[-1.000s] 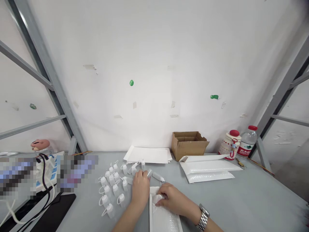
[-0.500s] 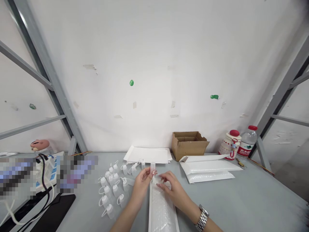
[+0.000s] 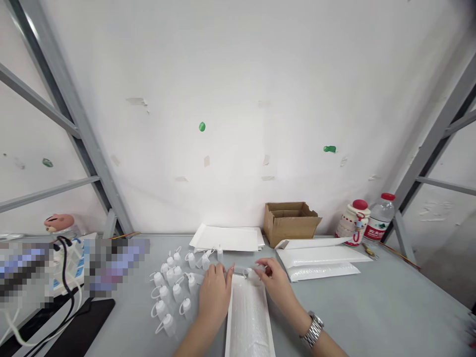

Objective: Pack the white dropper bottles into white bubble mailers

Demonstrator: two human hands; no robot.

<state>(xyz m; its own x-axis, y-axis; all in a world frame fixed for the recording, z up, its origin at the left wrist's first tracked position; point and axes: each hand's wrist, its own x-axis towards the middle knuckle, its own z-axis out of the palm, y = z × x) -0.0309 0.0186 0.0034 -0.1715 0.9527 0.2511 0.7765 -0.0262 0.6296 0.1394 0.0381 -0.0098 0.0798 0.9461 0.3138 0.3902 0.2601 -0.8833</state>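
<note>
A small translucent squeeze bottle (image 3: pixel 239 271) with a looped white cap lies sideways between my hands, across the far end of a white bubble mailer (image 3: pixel 250 317). The fingers of my left hand (image 3: pixel 215 292) are closed on its left end. My right hand (image 3: pixel 273 280), with a metal watch at the wrist, has thumb and forefinger pinched at the cap end; the exact contact is hard to see. Several similar bottles (image 3: pixel 177 292) stand on the grey table left of my left hand. The mailer lies lengthwise below both hands.
White sheets or flat mailers (image 3: pixel 226 238) lie by the wall, beside an open cardboard box (image 3: pixel 292 225). More bubble mailers (image 3: pixel 320 260) sit to the right. A decorated jar (image 3: pixel 353 223) and a water bottle (image 3: pixel 380 218) stand back right; cables and a power strip (image 3: pixel 67 267) are left.
The bottle my left hand held upright has been tipped onto its side. My right hand has moved from the mailer's surface to the cap end. My left hand has turned palm down.
</note>
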